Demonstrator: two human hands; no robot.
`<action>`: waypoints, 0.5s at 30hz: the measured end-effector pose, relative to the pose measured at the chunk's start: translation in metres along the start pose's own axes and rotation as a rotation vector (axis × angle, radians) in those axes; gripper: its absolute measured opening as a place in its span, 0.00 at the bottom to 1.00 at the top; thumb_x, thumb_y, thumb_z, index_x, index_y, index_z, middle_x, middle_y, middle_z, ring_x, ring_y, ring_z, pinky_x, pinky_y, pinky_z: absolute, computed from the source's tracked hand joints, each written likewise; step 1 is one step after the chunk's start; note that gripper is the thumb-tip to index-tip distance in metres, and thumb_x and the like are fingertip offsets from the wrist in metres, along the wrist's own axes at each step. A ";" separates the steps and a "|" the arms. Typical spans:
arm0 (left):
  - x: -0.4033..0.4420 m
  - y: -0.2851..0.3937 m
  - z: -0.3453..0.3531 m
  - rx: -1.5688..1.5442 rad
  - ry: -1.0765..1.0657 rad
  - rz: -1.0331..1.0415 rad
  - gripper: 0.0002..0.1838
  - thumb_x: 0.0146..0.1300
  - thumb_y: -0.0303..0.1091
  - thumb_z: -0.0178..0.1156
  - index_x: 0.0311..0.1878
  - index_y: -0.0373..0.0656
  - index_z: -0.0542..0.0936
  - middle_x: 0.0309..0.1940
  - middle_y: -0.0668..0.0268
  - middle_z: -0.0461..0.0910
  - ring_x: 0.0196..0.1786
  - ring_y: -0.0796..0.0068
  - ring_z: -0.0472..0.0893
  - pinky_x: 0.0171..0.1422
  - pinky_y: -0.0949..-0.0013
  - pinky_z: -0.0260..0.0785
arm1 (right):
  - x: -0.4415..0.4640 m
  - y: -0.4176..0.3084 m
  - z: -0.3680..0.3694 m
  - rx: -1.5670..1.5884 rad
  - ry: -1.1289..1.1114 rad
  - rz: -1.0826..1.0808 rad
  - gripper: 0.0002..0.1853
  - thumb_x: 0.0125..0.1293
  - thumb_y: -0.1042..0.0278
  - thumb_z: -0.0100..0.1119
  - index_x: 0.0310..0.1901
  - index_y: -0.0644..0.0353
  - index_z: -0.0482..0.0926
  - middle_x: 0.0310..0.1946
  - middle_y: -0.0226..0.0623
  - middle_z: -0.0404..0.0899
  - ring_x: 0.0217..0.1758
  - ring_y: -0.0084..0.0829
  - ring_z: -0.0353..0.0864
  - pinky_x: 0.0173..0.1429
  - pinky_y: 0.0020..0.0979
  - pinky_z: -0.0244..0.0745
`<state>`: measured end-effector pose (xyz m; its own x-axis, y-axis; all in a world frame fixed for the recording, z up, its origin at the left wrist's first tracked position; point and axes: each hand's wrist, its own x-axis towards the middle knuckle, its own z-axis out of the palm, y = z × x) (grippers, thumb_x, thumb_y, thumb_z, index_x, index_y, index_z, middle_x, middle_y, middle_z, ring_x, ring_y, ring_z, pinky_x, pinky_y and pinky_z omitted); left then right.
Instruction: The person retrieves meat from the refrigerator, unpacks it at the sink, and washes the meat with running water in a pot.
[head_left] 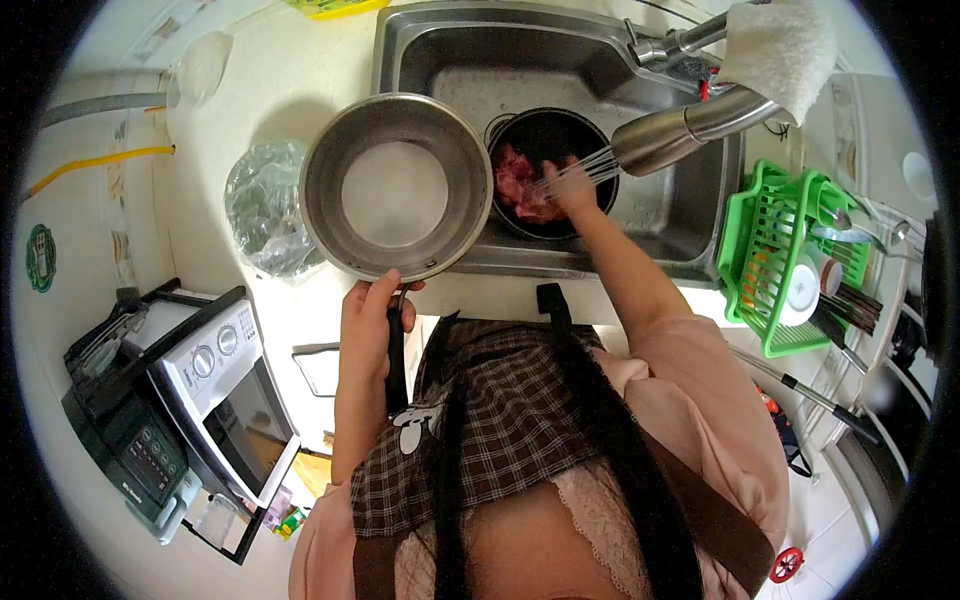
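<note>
My left hand (372,325) is wrapped around the black handle of a steel pan (315,190). The pan is held up over the counter and the sink's left rim; whether its pale round bottom holds liquid I cannot tell. Inside a dark pot (547,118) in the sink, my right hand (570,190) is closed on raw red meat (518,185), fingertips partly hidden. Streams of water from the faucet head (645,145) fall over that hand and into the pot.
The steel sink (680,215) surrounds the pot. To its right is a green dish rack (765,265) with dishes. A clear plastic bag or cover (265,205) lies on the left counter. A toaster oven (235,390) stands lower left. A white cloth (785,55) hangs over the faucet.
</note>
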<state>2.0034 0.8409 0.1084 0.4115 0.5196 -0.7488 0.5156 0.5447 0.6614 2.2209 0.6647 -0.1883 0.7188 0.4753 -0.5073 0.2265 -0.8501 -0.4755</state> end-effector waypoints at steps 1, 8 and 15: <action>0.001 -0.001 -0.001 -0.001 0.000 0.001 0.14 0.60 0.37 0.50 0.39 0.33 0.71 0.30 0.57 0.76 0.17 0.79 0.66 0.20 0.78 0.57 | -0.015 -0.029 -0.014 -0.072 0.098 0.029 0.36 0.55 0.37 0.49 0.52 0.66 0.69 0.45 0.56 0.73 0.45 0.47 0.76 0.50 0.39 0.70; 0.007 -0.008 0.004 0.024 -0.034 0.048 0.14 0.61 0.36 0.53 0.39 0.33 0.70 0.30 0.59 0.76 0.18 0.81 0.67 0.21 0.78 0.58 | -0.024 -0.047 -0.002 -0.089 -0.227 -0.065 0.38 0.51 0.44 0.60 0.57 0.63 0.64 0.45 0.50 0.75 0.48 0.45 0.75 0.50 0.38 0.70; 0.025 -0.018 0.029 0.370 -0.072 0.248 0.15 0.60 0.36 0.55 0.41 0.33 0.71 0.27 0.62 0.75 0.22 0.79 0.70 0.26 0.74 0.64 | -0.025 -0.015 0.004 0.549 -0.025 0.032 0.24 0.58 0.55 0.56 0.50 0.63 0.71 0.43 0.42 0.77 0.43 0.32 0.77 0.47 0.29 0.71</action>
<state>2.0263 0.8245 0.0763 0.6009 0.5504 -0.5797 0.6237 0.1308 0.7707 2.1970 0.6663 -0.1714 0.7023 0.4621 -0.5416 -0.1762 -0.6243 -0.7611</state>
